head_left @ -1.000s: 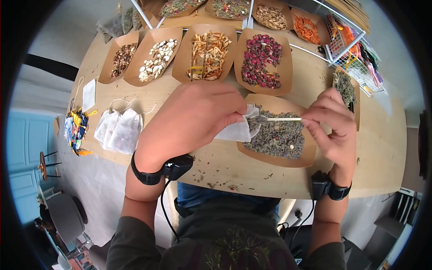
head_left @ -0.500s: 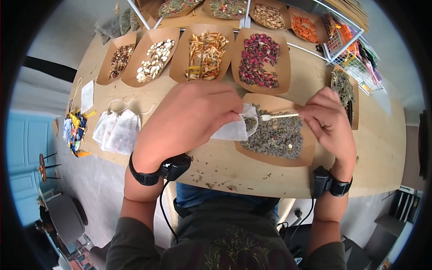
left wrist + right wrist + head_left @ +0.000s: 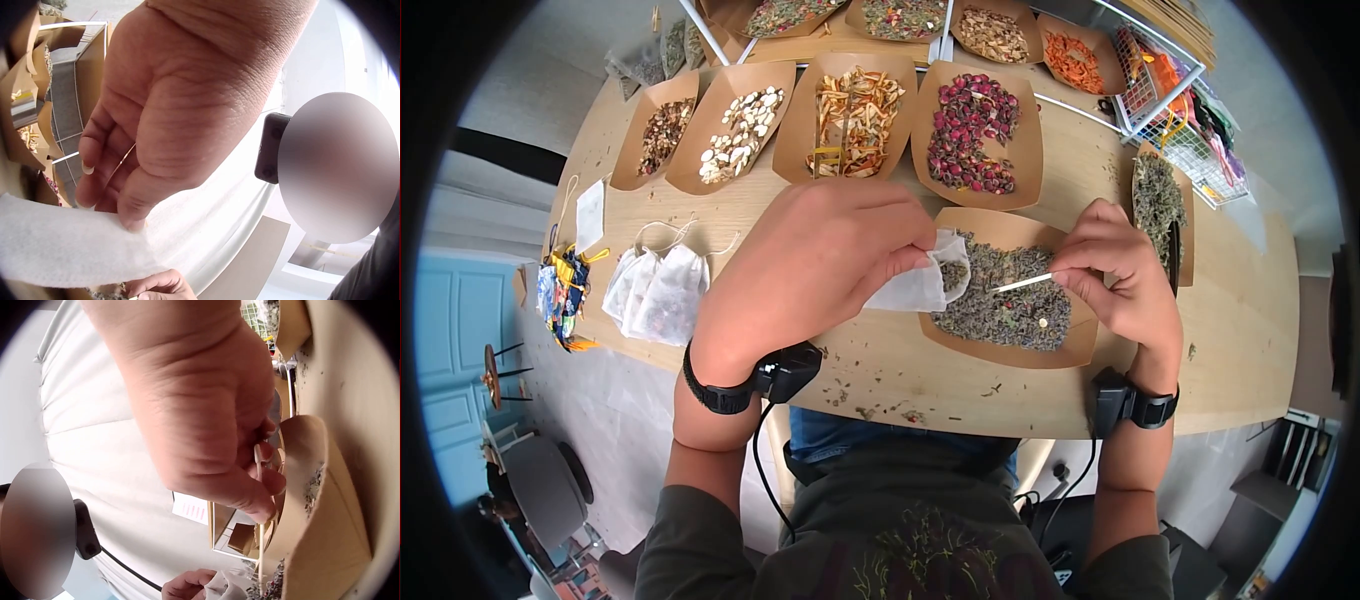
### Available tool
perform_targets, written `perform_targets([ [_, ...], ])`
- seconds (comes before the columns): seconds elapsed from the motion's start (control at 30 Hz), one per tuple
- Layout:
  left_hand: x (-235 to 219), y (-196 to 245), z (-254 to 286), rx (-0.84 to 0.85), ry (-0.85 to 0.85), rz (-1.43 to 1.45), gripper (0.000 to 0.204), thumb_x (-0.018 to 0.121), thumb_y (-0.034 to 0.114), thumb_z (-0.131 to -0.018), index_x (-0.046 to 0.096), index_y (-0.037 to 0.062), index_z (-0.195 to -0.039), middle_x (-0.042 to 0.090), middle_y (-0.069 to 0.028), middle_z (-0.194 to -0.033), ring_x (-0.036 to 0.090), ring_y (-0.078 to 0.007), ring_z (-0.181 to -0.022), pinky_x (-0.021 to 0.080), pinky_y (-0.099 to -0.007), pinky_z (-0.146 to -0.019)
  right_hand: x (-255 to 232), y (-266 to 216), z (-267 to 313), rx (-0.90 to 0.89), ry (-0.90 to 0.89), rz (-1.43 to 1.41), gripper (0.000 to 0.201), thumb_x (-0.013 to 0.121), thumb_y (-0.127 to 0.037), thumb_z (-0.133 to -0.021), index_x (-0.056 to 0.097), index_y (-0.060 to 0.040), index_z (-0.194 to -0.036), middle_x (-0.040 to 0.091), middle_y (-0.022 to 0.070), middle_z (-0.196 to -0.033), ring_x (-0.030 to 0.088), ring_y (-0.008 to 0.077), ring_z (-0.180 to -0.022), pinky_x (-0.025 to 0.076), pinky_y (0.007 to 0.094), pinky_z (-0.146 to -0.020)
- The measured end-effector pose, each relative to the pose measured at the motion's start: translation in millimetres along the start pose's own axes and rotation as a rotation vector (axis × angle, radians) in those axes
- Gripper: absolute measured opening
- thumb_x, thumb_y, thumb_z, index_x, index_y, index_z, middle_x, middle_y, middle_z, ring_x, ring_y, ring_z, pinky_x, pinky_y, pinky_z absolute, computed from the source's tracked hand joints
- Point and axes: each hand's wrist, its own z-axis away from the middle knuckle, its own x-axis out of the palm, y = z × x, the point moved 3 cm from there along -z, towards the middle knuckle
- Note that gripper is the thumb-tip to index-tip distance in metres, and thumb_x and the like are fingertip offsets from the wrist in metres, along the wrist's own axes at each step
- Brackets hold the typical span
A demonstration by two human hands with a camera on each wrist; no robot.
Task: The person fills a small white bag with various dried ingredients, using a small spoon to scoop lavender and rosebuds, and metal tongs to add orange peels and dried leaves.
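My left hand (image 3: pixel 830 250) pinches the rim of a white fabric pouch (image 3: pixel 912 290), whose open mouth faces right with some dried herb inside. My right hand (image 3: pixel 1118 272) holds a slim white spoon (image 3: pixel 1028 282) between thumb and fingers. The spoon's far end dips into greyish-purple dried buds (image 3: pixel 1020 325), which look like lavender, in a brown cardboard tray (image 3: pixel 1082 342); its bowl is hidden among them. The pouch's mouth overlaps the tray's left side. In the left wrist view, the pouch cloth (image 3: pixel 69 244) stretches below my thumb. The right wrist view shows the spoon's handle (image 3: pixel 261 550) pointing down.
Behind stand trays of rosebuds (image 3: pixel 970 130), dried peel strips (image 3: pixel 870 105), white slices (image 3: pixel 745 130) and brown pieces (image 3: pixel 668 135). Filled white pouches (image 3: pixel 662 295) and colourful sachets (image 3: pixel 570 285) lie left. A herb tray (image 3: pixel 1160 195) and wire basket (image 3: pixel 1190 130) stand right.
The spoon, loaded with buds at the pouch's mouth a second ago, came out emptied, then moved right and down into the tray's buds. My left hand keeps hold of the pouch.
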Motion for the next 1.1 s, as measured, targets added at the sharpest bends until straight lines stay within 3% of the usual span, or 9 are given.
perform_targets([
  [0.23, 0.5, 0.3, 1.0, 0.011, 0.030, 0.010, 0.012, 0.080, 0.010, -0.093, 0.072, 0.0028, -0.099, 0.073, -0.0095, -0.099, 0.070, -0.0361, -0.090, 0.057, -0.0452, -0.078, -10.3, -16.5, -1.1, -0.014, 0.154, -0.023, 0.015, 0.084, 0.003, -0.077, 0.081, -0.0014, -0.091, 0.072, 0.0079, -0.082, 0.059, 0.0286, -0.085, 0.048, 0.0400, -0.085],
  [0.33, 1.3, -0.1, 1.3, -0.008, 0.019, 0.009, 0.012, 0.079, 0.010, -0.093, 0.072, 0.0030, -0.099, 0.073, -0.0088, -0.100, 0.070, -0.0359, -0.092, 0.056, -0.0452, -0.079, -2.6, -32.9, -6.9, -0.058, 0.181, 0.056, 0.016, 0.084, 0.002, -0.075, 0.081, -0.0015, -0.091, 0.072, 0.0072, -0.085, 0.060, 0.0285, -0.087, 0.047, 0.0399, -0.084],
  [0.43, 1.0, 0.9, -0.3, -0.010, 0.006, 0.002, 0.013, 0.080, 0.010, -0.093, 0.072, 0.0028, -0.099, 0.073, -0.0094, -0.099, 0.070, -0.0362, -0.091, 0.057, -0.0454, -0.079, 7.0, -51.9, -11.1, -0.218, 0.210, 0.323, 0.018, 0.085, -0.003, -0.073, 0.080, -0.0028, -0.090, 0.070, 0.0058, -0.091, 0.061, 0.0295, -0.089, 0.046, 0.0419, -0.082],
  [0.53, 0.8, 1.1, -0.3, 0.000, 0.019, -0.002, 0.013, 0.080, 0.009, -0.092, 0.072, 0.0023, -0.099, 0.073, -0.0102, -0.098, 0.070, -0.0367, -0.089, 0.057, -0.0455, -0.078, -1.1, -57.7, -8.6, -0.229, 0.275, 0.343, 0.018, 0.085, -0.002, -0.072, 0.080, -0.0029, -0.089, 0.070, 0.0065, -0.088, 0.061, 0.0301, -0.088, 0.046, 0.0420, -0.083],
  [0.63, 0.1, 1.8, -0.9, -0.009, 0.014, 0.011, 0.014, 0.081, 0.008, -0.092, 0.072, 0.0019, -0.099, 0.073, -0.0111, -0.097, 0.071, -0.0370, -0.088, 0.057, -0.0453, -0.077, -20.9, -43.6, 3.8, -0.085, 0.239, 0.209, 0.017, 0.085, -0.001, -0.072, 0.080, -0.0029, -0.088, 0.069, 0.0075, -0.084, 0.060, 0.0305, -0.088, 0.045, 0.0422, -0.084],
  [0.87, 0.9, 1.5, -2.5, -0.003, -0.025, -0.008, 0.014, 0.081, 0.007, -0.091, 0.072, 0.0021, -0.100, 0.073, -0.0113, -0.098, 0.071, -0.0372, -0.088, 0.057, -0.0451, -0.076, -6.7, -34.1, 5.2, -0.174, -0.056, 0.122, 0.014, 0.082, 0.000, -0.074, 0.077, -0.0047, -0.086, 0.065, 0.0047, -0.080, 0.057, 0.0301, -0.087, 0.045, 0.0425, -0.083],
  [0.9, 0.6, 1.7, -2.1, -0.019, -0.018, -0.013, 0.014, 0.081, 0.006, -0.091, 0.072, 0.0021, -0.101, 0.074, -0.0117, -0.098, 0.071, -0.0375, -0.088, 0.057, -0.0451, -0.076, -5.9, -33.5, 4.7, -0.114, -0.092, 0.158, 0.013, 0.081, 0.001, -0.074, 0.075, -0.0044, -0.084, 0.064, 0.0057, -0.080, 0.057, 0.0307, -0.088, 0.046, 0.0431, -0.084],
  [1.1, 0.8, 2.5, -1.4, -0.021, -0.003, -0.013, 0.016, 0.082, 0.005, -0.090, 0.073, 0.0021, -0.103, 0.074, -0.0139, -0.098, 0.072, -0.0384, -0.089, 0.057, -0.0451, -0.078, -30.8, -16.7, 16.8, 0.007, 0.077, 0.156, 0.014, 0.076, 0.007, -0.074, 0.075, -0.0012, -0.085, 0.066, 0.0078, -0.078, 0.057, 0.0309, -0.082, 0.047, 0.0426, -0.083],
])
